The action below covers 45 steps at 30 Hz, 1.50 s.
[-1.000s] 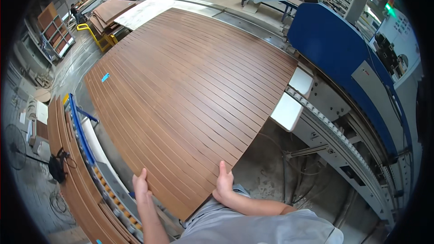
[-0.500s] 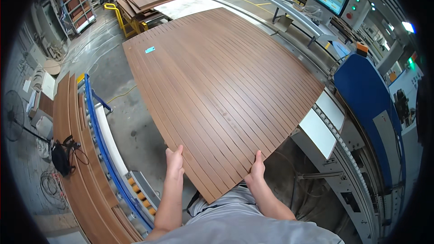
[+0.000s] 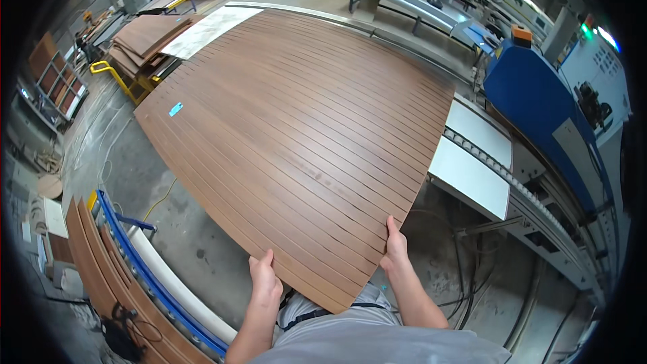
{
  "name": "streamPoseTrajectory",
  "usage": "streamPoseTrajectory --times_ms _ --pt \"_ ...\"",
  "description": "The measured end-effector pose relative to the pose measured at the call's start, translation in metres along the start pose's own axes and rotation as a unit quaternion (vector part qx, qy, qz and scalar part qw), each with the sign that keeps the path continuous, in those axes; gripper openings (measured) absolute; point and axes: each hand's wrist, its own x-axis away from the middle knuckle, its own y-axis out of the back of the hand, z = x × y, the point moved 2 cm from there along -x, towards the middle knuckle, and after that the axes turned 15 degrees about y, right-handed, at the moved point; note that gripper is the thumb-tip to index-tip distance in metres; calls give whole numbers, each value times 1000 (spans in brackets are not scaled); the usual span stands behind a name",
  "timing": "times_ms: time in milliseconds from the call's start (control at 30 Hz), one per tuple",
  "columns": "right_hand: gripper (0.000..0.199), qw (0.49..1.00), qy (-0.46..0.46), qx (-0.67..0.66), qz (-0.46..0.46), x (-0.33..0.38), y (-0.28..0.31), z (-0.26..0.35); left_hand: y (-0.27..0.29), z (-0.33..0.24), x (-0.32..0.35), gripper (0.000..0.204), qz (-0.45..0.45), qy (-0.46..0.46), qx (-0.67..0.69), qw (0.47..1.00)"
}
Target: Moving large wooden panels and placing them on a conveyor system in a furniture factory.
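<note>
Grooved brown panel (image 3: 303,135), grasped at its near corner by left hand (image 3: 266,283) and right hand (image 3: 395,251), could sag and slip.

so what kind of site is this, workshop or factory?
Most likely a wood-panel or furniture factory floor. Both hands, left and right, grip a large brown grooved wooden panel; a roller conveyor feeds a blue machine, and stacked brown boards sit behind.
</note>
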Motion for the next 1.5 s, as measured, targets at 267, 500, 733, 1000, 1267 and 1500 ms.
streamPoseTrajectory --times_ms 267,500,733,1000,1267,1500 --pt "47 1000 17 7 -23 -36 -10 0 -20 -16 -23 38 34 105 24 994" --pt "41 998 20 52 -30 31 -5 -50 -12 -32 -32 39 80 247 -19 965" --pt "40 987 101 96 -80 32 -3 -49 43 -136 -104 62 279 283 -80 914" --pt "41 971 125 159 -131 36 -23 -46 33 -290 -254 56 132 115 93 980" --pt "37 951 156 210 -162 17 -28 -22 2 -279 -240 63 95 133 74 984" --pt "36 957 146 202 -150 3 -11 -9 -4 -264 -244 57 81 110 55 989"
